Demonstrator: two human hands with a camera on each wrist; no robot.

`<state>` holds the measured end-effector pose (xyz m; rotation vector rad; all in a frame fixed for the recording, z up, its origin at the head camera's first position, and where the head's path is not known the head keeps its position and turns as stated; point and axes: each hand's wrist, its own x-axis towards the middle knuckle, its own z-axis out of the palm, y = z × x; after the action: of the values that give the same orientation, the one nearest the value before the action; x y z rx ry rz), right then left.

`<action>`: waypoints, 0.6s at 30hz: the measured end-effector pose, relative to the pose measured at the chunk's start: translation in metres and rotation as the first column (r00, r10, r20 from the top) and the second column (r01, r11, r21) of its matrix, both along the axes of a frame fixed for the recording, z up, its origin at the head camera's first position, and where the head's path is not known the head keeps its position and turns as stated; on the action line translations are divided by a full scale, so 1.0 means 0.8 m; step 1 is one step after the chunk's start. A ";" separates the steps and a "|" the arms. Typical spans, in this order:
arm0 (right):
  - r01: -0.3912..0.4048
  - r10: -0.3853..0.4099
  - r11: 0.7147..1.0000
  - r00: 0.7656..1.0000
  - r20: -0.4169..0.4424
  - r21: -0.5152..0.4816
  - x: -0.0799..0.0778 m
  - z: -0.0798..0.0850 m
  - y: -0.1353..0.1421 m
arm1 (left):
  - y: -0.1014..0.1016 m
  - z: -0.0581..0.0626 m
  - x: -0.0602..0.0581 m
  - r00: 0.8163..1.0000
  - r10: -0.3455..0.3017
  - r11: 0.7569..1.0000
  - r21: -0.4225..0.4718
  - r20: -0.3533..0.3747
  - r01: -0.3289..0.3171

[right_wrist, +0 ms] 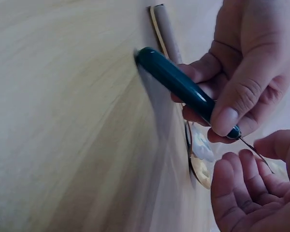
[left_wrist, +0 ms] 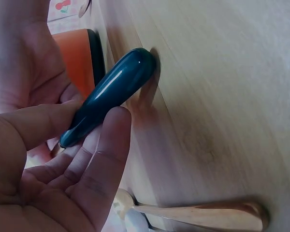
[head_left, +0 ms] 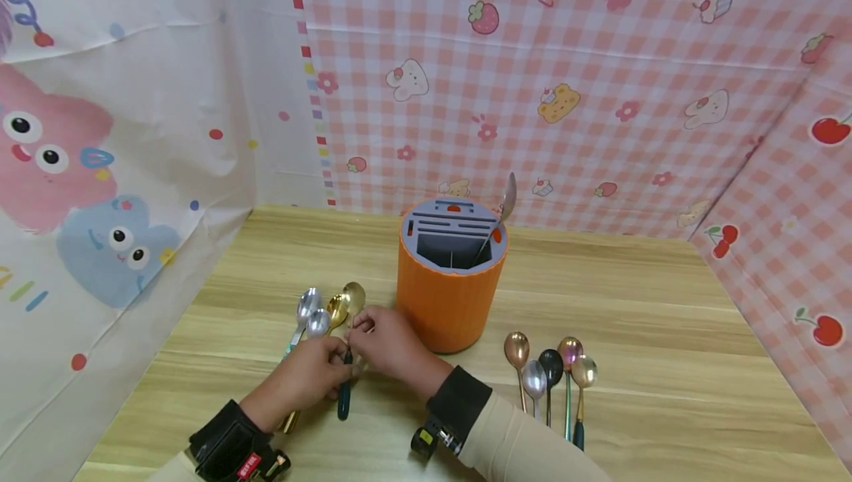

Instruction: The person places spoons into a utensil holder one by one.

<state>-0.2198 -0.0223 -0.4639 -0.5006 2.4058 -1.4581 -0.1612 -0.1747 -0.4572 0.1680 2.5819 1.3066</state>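
A gold spoon (head_left: 354, 296) with a dark green handle (left_wrist: 113, 92) is held low over the wooden table between both hands. My left hand (head_left: 302, 375) pinches the handle near its upper end between thumb and fingers. Close in front of it, my right hand (head_left: 393, 345) has curled fingers and thumb at the spoon's thin neck (right_wrist: 255, 151). Beside the left hand lie a gold spoon (head_left: 337, 310) and two silver spoons (head_left: 308, 304), their handles partly hidden by that hand. The held spoon's bowl is out of sight in both wrist views.
An orange cylindrical utensil holder (head_left: 446, 312) with a grey slotted top stands behind the right hand, one silver spoon (head_left: 509, 197) leaning in it. Several spoons (head_left: 551, 367) in copper, silver, black and gold lie at the right. Patterned cloth (head_left: 532, 134) walls the table (head_left: 665, 304).
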 end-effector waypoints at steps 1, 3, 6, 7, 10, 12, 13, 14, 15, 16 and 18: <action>0.013 -0.013 1.000 1.000 0.016 -0.018 -0.001 0.001 0.000 | 0.001 0.001 0.001 1.000 -0.002 1.000 -0.003 0.000 0.002; 0.039 -0.035 0.996 0.998 0.057 -0.078 -0.002 0.003 0.001 | 0.002 0.003 0.002 1.000 -0.002 1.000 -0.008 0.002 0.002; 0.055 -0.038 0.986 0.994 0.105 -0.158 -0.003 0.009 0.003 | 0.005 0.004 0.002 1.000 0.003 1.000 -0.006 -0.004 -0.003; 0.054 -0.033 0.981 0.993 0.117 -0.184 -0.003 0.011 0.003 | 0.005 0.005 0.003 1.000 0.005 1.000 -0.010 -0.011 -0.005; 0.049 -0.020 0.974 0.991 0.134 -0.222 0.003 0.028 0.005 | 0.007 0.007 0.004 0.999 0.016 0.999 -0.031 -0.028 -0.017; 0.052 -0.020 0.972 0.990 0.142 -0.229 0.006 0.034 0.005 | 0.008 0.009 0.005 0.999 0.019 0.999 -0.048 -0.041 -0.021; 0.054 -0.022 0.972 0.990 0.140 -0.228 0.007 0.036 0.005 | 0.009 0.011 0.005 0.999 0.022 0.998 -0.058 -0.045 -0.025; 0.055 -0.024 0.973 0.990 0.141 -0.225 0.007 0.037 0.005 | 0.009 0.012 0.005 0.999 0.023 0.998 -0.064 -0.047 -0.026; 0.058 -0.027 0.973 0.990 0.138 -0.222 0.007 0.037 0.005 | 0.009 0.012 0.005 0.998 0.023 0.997 -0.071 -0.051 -0.026; 0.056 -0.026 0.975 0.990 0.138 -0.215 0.005 0.034 0.005 | 0.009 0.013 0.005 0.998 0.021 0.997 -0.074 -0.052 -0.025; 0.052 -0.023 0.975 0.991 0.132 -0.215 0.001 0.026 0.005 | 0.009 0.014 0.005 0.998 0.016 0.997 -0.076 -0.056 -0.020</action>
<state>-0.2190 -0.0187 -0.4428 -0.3960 2.1794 -1.7267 -0.1569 -0.1674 -0.4459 0.1692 2.6811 1.2232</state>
